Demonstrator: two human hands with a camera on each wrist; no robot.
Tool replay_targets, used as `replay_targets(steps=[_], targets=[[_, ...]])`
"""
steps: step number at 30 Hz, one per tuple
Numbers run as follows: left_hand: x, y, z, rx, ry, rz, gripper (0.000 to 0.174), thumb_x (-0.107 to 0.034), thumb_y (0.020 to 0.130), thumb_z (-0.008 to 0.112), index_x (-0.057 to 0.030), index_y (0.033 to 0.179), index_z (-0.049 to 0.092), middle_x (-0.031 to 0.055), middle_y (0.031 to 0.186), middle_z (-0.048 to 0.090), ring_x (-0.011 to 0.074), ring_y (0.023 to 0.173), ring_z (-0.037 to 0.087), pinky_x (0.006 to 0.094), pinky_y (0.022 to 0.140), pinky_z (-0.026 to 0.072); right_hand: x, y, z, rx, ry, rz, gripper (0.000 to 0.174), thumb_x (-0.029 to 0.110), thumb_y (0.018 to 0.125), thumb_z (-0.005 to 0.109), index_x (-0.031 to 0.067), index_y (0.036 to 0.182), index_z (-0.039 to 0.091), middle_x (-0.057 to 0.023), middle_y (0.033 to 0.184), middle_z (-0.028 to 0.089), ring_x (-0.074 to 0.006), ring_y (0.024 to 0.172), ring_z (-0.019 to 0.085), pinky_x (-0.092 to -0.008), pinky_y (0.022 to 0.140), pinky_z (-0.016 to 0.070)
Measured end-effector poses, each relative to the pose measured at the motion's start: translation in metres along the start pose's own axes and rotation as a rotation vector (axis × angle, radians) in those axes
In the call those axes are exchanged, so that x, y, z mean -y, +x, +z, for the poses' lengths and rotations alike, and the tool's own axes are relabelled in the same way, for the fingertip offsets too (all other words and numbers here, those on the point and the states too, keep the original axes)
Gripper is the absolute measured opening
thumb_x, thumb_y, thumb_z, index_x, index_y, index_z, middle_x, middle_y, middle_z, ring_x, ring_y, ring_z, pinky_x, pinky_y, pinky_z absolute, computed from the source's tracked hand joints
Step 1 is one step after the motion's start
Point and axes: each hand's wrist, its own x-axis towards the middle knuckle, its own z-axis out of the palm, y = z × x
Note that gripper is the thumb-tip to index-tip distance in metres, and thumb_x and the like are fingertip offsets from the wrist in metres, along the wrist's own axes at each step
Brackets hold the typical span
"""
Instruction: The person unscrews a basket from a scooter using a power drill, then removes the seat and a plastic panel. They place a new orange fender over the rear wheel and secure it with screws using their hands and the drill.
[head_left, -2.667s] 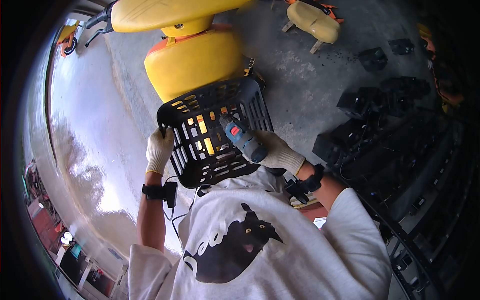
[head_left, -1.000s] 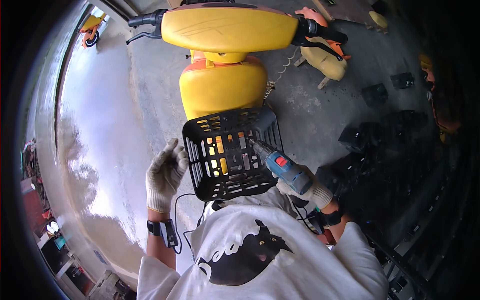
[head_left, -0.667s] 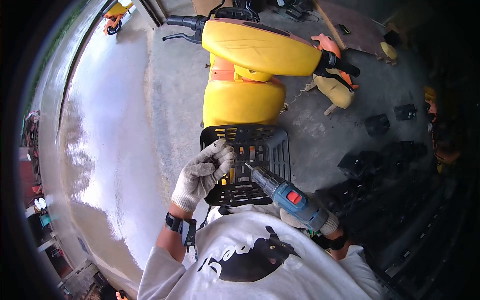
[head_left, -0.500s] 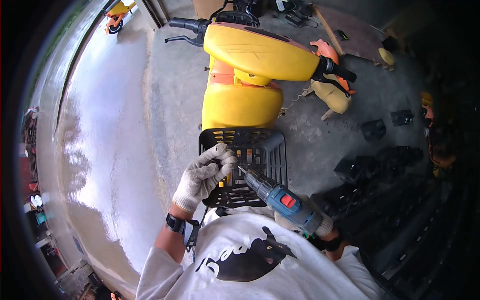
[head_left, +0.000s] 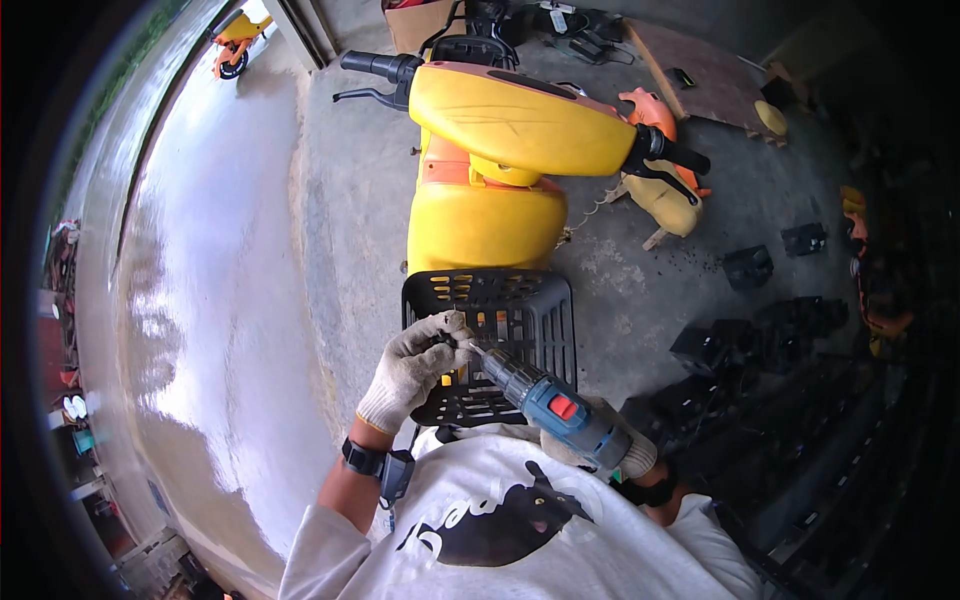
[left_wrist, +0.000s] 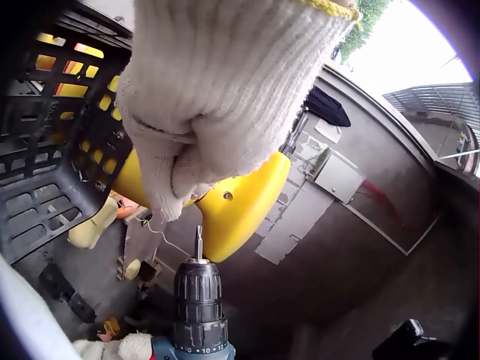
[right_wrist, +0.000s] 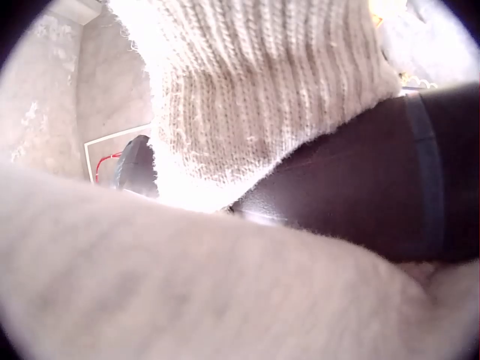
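My gloved left hand (head_left: 408,368) is over the black slotted basket (head_left: 556,335), its thumb and fingertips pinched together. A small piece seems to sit between them; the glove hides it and I cannot tell its kind. My right hand (head_left: 638,455), also gloved, grips a blue cordless drill (head_left: 590,430) with a red switch. The drill points up and left, its bit right at the left fingertips. In the left wrist view the bare bit (left_wrist: 199,244) stands in the black chuck (left_wrist: 198,289), just below the pinched fingers. The glove cuff (right_wrist: 262,112) fills much of the right wrist view.
Beyond the basket stands a yellow scooter body (head_left: 485,225) with handlebars (head_left: 520,120). A cream seat-like piece (head_left: 662,200) lies on the floor behind it to the right. Several black boxes (head_left: 712,348) sit at the right. Wet floor (head_left: 220,300) shines at the left.
My left hand let go of the basket rim, swung off to the left, then came in over the basket with fingertips pinched. The drill moved back right, then its bit came up to those fingertips.
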Motion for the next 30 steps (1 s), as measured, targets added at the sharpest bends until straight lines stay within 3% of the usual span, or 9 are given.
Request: replay_targets(steps=[4,7,11,14,16,20,22,26,30], targets=[[-0.001,0.002,-0.002,0.032,0.038,-0.025,0.047,-0.019,0.091,0.076,0.0014,0.13,0.059,0.0088,0.115,0.066,0.0177,0.102,0.066,0.0265,0.089,0.0567,0.018,-0.007,0.025,-0.065,-0.479,-0.119,0.043,0.009,0.089,0.076,0.005,0.129,0.062,-0.0078,0.117,0.069,-0.0194,0.102,0.068,-0.0341,0.092,0.0554],[-0.001,0.001,-0.002,0.022,0.002,-0.051,0.033,-0.007,0.098,0.065,0.002,0.129,0.059,0.0115,0.112,0.068,0.0204,0.099,0.069,0.0302,0.091,0.0591,0.028,-0.011,0.038,-0.087,-0.506,-0.052,0.043,0.012,0.09,0.075,0.0058,0.13,0.061,-0.0078,0.118,0.068,-0.0198,0.106,0.067,-0.0337,0.094,0.0546],[-0.003,-0.003,-0.002,0.035,0.071,-0.067,0.034,-0.014,0.098,0.068,0.0019,0.127,0.059,0.0102,0.109,0.069,0.0198,0.093,0.071,0.0292,0.085,0.0606,0.023,0.002,0.037,0.054,0.223,0.036,0.053,0.029,0.093,0.07,0.0011,0.135,0.052,-0.0113,0.114,0.065,-0.0184,0.099,0.065,-0.0319,0.089,0.056],[-0.005,-0.001,-0.008,0.126,0.057,-0.078,0.035,-0.017,0.096,0.071,0.0015,0.124,0.061,0.0096,0.107,0.069,0.0185,0.09,0.071,0.0284,0.08,0.0607,-0.003,0.028,0.0,0.242,0.586,0.055,0.054,0.034,0.095,0.069,0.0034,0.135,0.053,-0.0123,0.12,0.063,-0.0187,0.104,0.064,-0.0324,0.092,0.0554],[-0.005,0.001,-0.013,0.175,0.047,-0.083,0.033,-0.019,0.094,0.073,0.0008,0.12,0.064,0.0092,0.107,0.069,0.017,0.086,0.071,0.0273,0.075,0.0606,-0.006,0.032,-0.004,0.278,0.347,-0.041,0.05,0.035,0.096,0.07,0.0058,0.134,0.055,-0.0121,0.124,0.062,-0.0194,0.109,0.063,-0.0332,0.096,0.0546],[-0.011,0.005,-0.018,0.269,0.131,-0.104,0.034,-0.024,0.093,0.076,0.0015,0.113,0.067,0.0082,0.101,0.069,0.0154,0.084,0.07,0.0267,0.07,0.0591,0.004,0.024,0.002,0.134,-0.841,-0.42,0.048,0.035,0.097,0.068,0.0053,0.132,0.056,-0.0126,0.123,0.061,-0.0205,0.109,0.063,-0.0343,0.098,0.0537],[-0.017,0.005,-0.016,0.277,0.155,-0.114,0.037,-0.028,0.091,0.077,0.0021,0.11,0.067,0.0076,0.097,0.068,0.0146,0.081,0.07,0.0259,0.067,0.0577,0.005,0.022,0.004,0.083,-1.056,-0.477,0.047,0.034,0.097,0.068,0.0049,0.131,0.056,-0.0127,0.123,0.061,-0.0205,0.109,0.062,-0.0348,0.099,0.0534],[-0.023,0.009,-0.022,0.349,0.177,-0.145,0.037,-0.028,0.091,0.077,0.0016,0.112,0.069,0.0087,0.099,0.07,0.0145,0.086,0.069,0.0261,0.074,0.0592,0.006,0.023,0.007,0.114,-0.67,-0.339,0.048,0.033,0.098,0.067,0.0035,0.133,0.054,-0.0128,0.122,0.061,-0.0193,0.112,0.062,-0.035,0.102,0.0536],[-0.028,0.007,-0.017,0.309,0.206,-0.161,0.041,-0.027,0.088,0.08,0.0034,0.113,0.069,0.0113,0.097,0.072,0.0162,0.081,0.072,0.0255,0.07,0.0599,0.014,0.016,0.004,0.144,-1.024,-0.402,0.044,0.024,0.099,0.066,0.0027,0.134,0.051,-0.0112,0.121,0.06,-0.0186,0.113,0.062,-0.0331,0.105,0.0528]])
